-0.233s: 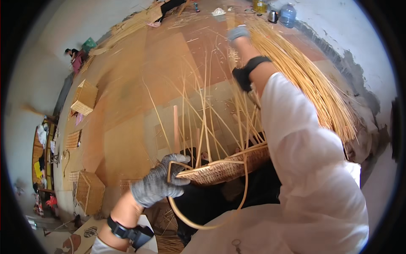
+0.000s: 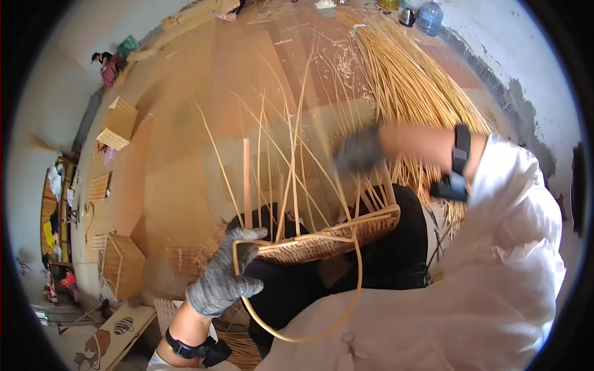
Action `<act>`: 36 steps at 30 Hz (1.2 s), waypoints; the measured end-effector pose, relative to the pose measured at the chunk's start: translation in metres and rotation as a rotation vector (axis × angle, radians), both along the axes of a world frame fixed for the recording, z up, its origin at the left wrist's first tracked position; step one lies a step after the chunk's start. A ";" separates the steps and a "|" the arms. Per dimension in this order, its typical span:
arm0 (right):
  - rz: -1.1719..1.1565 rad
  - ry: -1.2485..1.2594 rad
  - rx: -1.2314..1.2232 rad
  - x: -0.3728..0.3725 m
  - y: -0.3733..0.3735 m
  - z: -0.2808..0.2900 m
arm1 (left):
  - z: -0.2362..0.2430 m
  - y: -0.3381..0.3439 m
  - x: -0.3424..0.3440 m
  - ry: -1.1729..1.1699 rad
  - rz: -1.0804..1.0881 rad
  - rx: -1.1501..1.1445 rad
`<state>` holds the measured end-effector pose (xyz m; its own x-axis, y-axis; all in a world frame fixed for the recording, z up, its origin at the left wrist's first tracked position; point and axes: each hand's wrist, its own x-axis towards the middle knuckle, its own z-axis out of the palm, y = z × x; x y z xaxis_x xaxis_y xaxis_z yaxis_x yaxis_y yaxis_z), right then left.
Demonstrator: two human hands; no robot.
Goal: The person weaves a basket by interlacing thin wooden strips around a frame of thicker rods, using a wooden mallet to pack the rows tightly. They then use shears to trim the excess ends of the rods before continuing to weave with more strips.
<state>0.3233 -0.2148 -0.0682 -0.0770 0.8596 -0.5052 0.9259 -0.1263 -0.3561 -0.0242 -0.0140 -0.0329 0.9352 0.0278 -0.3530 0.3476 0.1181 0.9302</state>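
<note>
A half-woven oval basket [image 2: 322,242] rests over my black-clad lap, with long pale rods standing up from it and a bent rod [image 2: 300,339] looping below its rim. My left hand [image 2: 224,278], in a grey knitted glove, holds the basket's left end, its upper fingers curled at the corner and a lower finger reaching out. My right hand [image 2: 357,149], also gloved, is smeared by motion over the upright rods right of centre; I cannot make out whether its fingers hold anything. Beyond it lies a long bundle of loose rods [image 2: 414,80].
Finished woven baskets [image 2: 120,127] stand on the floor at the left, near a decorated board [image 2: 117,334] and a shelf of clutter [image 2: 52,229]. A person [image 2: 105,68] is at the back left. A kettle [image 2: 406,17] and blue water jug [image 2: 428,18] stand by the back wall.
My right hand has swept back from high among the far rods down to just over the basket. My left hand and the basket have shifted slightly left; the view has shifted a little.
</note>
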 end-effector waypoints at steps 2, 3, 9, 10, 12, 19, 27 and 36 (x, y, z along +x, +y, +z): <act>-0.184 0.113 -0.270 -0.089 0.000 -0.018 | -0.006 -0.008 -0.003 -0.096 0.007 0.016; -0.257 0.207 -0.368 -0.094 0.015 -0.016 | -0.006 -0.010 -0.003 -0.139 0.061 0.002; -0.875 0.066 0.374 0.062 0.046 -0.013 | -0.035 -0.061 -0.008 -0.345 0.413 0.222; -0.994 0.044 0.518 0.102 0.050 0.003 | -0.048 -0.077 -0.002 -0.468 0.196 0.696; -1.075 -0.150 0.430 0.131 0.050 0.028 | -0.081 -0.126 0.028 -0.621 0.366 1.342; -1.356 0.111 -0.208 -0.014 -0.018 -0.031 | -0.084 -0.124 0.059 -0.607 0.176 1.385; -2.186 1.021 0.405 -0.127 -0.023 0.015 | -0.055 -0.031 0.088 -0.583 -0.788 1.045; -0.481 -0.581 -0.268 -0.084 0.060 -0.024 | -0.049 -0.071 0.078 -0.404 -0.416 1.082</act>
<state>0.2390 -0.1549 -0.0925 0.6100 0.5752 -0.5451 0.7762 -0.5719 0.2652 0.0534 -0.0853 -0.0818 0.9796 -0.2005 -0.0158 -0.1618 -0.8325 0.5298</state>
